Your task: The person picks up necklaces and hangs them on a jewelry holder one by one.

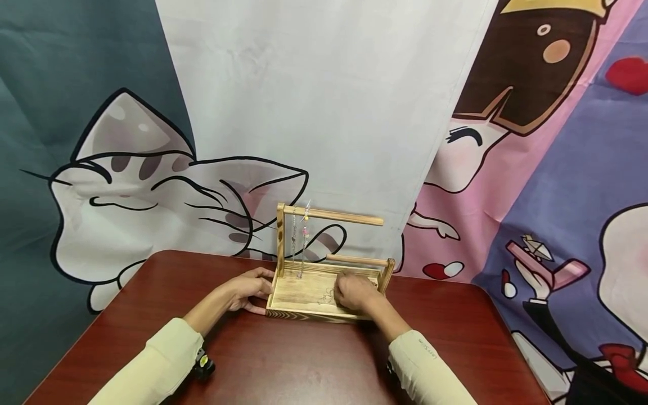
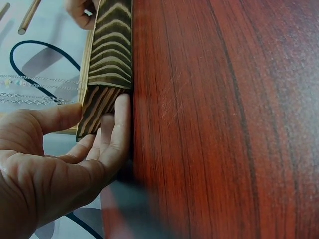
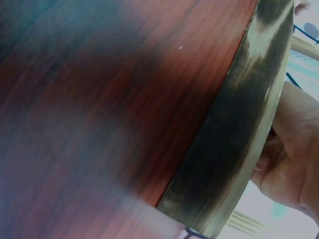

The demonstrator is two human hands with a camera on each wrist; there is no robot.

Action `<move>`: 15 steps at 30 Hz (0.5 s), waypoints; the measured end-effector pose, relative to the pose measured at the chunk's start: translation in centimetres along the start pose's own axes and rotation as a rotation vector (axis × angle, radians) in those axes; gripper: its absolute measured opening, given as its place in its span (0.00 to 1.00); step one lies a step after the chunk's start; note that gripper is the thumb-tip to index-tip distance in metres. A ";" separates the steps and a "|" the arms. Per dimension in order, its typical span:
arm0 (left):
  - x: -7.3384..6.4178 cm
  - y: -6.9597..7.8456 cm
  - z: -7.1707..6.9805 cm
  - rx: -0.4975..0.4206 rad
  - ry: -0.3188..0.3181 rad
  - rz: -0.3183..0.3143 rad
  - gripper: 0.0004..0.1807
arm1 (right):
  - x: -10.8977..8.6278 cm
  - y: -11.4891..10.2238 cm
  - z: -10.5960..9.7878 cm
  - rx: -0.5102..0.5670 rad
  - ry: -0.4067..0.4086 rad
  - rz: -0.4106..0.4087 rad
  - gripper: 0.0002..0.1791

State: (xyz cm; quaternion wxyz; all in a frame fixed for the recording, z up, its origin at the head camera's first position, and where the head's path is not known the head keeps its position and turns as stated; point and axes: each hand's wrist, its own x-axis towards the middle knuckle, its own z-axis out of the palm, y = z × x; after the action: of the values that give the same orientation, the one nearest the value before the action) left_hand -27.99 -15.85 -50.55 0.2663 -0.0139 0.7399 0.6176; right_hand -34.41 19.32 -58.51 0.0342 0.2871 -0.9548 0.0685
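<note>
A wooden jewelry stand [image 1: 304, 291] with a shallow tray base sits on the table. Two necklaces [image 1: 305, 239] hang near the left end of its upper bar [image 1: 344, 216]. My left hand [image 1: 249, 291] grips the tray's left end; in the left wrist view, the thumb is at the rim and the fingers curl round the striped end wall [image 2: 99, 107]. My right hand [image 1: 356, 291] is inside the tray toward its right side, fingers curled downward. Whatever lies under those fingers is hidden. Thin dark lines [image 1: 325, 296] show on the tray floor beside it, chain or drawing, I cannot tell.
A lower wooden rod [image 1: 356, 260] runs to a short post [image 1: 388, 275] at the stand's right. The red-brown table [image 1: 314, 365] extends on both sides and in front. Behind hangs a printed cartoon cloth [image 1: 324, 112], close to the table's back edge.
</note>
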 end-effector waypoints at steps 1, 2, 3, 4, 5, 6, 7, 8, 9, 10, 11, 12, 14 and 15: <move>0.0 0.0 0.0 -0.002 -0.002 0.000 0.34 | 0.0 0.0 0.0 -0.007 -0.017 0.017 0.06; 0.0 0.0 0.1 -0.004 -0.004 0.001 0.34 | -0.1 0.0 -0.1 -0.007 -0.039 0.040 0.07; 0.0 0.1 0.1 -0.005 -0.005 0.001 0.34 | -0.1 0.0 -0.2 0.003 -0.060 0.060 0.08; 0.0 0.1 0.1 -0.007 -0.007 0.001 0.34 | -0.2 0.0 -0.2 0.020 -0.076 0.080 0.09; 0.0 0.0 0.1 -0.008 -0.008 0.001 0.34 | -0.2 0.0 -0.3 0.033 -0.085 0.094 0.11; 0.0 0.0 0.1 -0.009 -0.007 0.001 0.34 | -0.1 -0.1 -0.4 0.048 -0.090 0.104 0.13; 0.0 0.0 0.1 -0.011 -0.008 0.001 0.34 | -0.1 0.0 -0.5 0.068 -0.089 0.108 0.15; 0.0 -0.1 0.1 -0.012 -0.007 0.001 0.34 | -0.1 0.0 -0.5 0.085 -0.082 0.101 0.17; 0.1 -0.1 0.1 -0.013 -0.007 0.001 0.34 | -0.1 0.0 -0.6 0.106 -0.072 0.087 0.19; 0.1 -0.2 0.0 -0.014 -0.007 0.002 0.34 | -0.1 0.0 -0.6 0.136 -0.061 0.079 0.20; 0.1 -0.2 0.0 -0.015 -0.007 0.002 0.34 | -0.1 0.1 -0.7 0.170 -0.047 0.063 0.21; 0.1 -0.3 0.0 -0.017 -0.007 0.002 0.34 | -0.2 0.0 -1.0 0.216 -0.036 0.046 0.22; 0.1 -0.3 0.0 -0.019 -0.005 0.002 0.34 | -0.6 -0.2 -1.7 0.317 -0.014 0.014 0.22; 0.1 -0.3 0.0 -0.020 -0.003 0.001 0.34 | -0.8 -0.3 -2.2 0.370 -0.001 -0.003 0.22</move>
State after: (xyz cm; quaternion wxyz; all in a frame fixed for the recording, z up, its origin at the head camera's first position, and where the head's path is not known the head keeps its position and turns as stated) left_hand -27.98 -15.89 -50.89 0.2670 -0.0151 0.7333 0.6251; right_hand -33.50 19.86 -56.43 -0.0196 0.2899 -0.9255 0.2429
